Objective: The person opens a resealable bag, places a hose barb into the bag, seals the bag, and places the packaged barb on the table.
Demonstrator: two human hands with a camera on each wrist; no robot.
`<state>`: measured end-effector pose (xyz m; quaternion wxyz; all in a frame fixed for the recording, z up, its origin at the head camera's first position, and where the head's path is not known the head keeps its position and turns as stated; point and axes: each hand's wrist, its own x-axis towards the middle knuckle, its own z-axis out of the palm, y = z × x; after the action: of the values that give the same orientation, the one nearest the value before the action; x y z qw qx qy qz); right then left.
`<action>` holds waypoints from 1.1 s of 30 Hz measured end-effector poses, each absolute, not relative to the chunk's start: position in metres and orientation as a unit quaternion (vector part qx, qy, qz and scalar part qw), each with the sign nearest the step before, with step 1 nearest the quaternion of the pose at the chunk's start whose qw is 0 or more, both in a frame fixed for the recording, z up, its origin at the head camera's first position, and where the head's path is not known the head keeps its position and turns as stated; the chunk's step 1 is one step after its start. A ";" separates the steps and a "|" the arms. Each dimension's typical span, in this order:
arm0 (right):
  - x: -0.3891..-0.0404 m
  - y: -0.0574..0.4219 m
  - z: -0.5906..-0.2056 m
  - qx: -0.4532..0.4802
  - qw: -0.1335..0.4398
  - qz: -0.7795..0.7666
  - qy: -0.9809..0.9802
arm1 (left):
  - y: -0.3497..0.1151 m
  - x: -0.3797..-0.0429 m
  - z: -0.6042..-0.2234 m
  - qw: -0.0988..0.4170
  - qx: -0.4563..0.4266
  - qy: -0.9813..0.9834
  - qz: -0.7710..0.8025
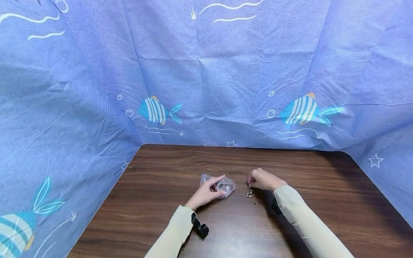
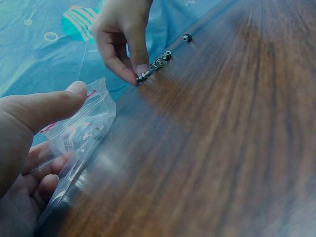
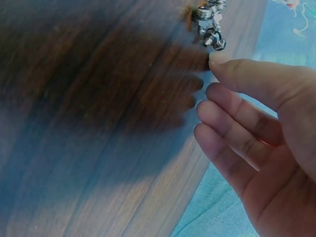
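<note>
My left hand [image 1: 206,193] holds a clear zip bag [image 2: 101,123], thumb on the near side of its mouth and curled fingers along the other. A red line marks the bag's seal. To its right, my right hand [image 1: 262,179] reaches down to a small pile of shiny metal pieces [image 1: 250,194], which look like little screws or nuts. In the left wrist view its thumb and forefinger tips come close together right at the end piece [image 2: 142,76]. The right wrist view shows the thumb tip beside the pile [image 3: 210,22]; I cannot tell whether a piece is pinched.
One loose metal piece [image 1: 255,203] lies apart from the pile, nearer to me. Everything rests on a dark wood-grain table [image 1: 238,229]. Blue cloth [image 1: 226,79] printed with fish hangs behind the table and along its sides. Each wrist wears a black strap, the left one with a small camera [image 1: 201,230].
</note>
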<state>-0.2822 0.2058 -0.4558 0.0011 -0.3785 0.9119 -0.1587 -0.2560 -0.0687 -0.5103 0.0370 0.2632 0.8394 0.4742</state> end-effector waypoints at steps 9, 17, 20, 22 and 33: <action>-0.280 0.207 -0.458 -0.392 -0.016 -0.156 0.907 | -0.069 -0.255 -0.512 0.040 0.261 0.839 0.475; -0.281 0.208 -0.459 -0.388 -0.006 -0.150 0.909 | -0.068 -0.255 -0.509 0.043 0.261 0.838 0.477; -0.282 0.208 -0.457 -0.388 -0.007 -0.150 0.910 | -0.068 -0.255 -0.510 0.044 0.260 0.838 0.477; -0.282 0.208 -0.455 -0.388 -0.009 -0.150 0.910 | -0.068 -0.256 -0.511 0.045 0.259 0.838 0.478; -0.287 0.200 -0.436 -0.403 -0.032 -0.146 0.903 | -0.070 -0.258 -0.511 0.045 0.264 0.837 0.477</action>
<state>-0.2868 0.2001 -0.4364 -0.0316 -0.4029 0.9030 -0.1457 -0.2579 -0.0702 -0.5107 0.0449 0.2645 0.8370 0.4770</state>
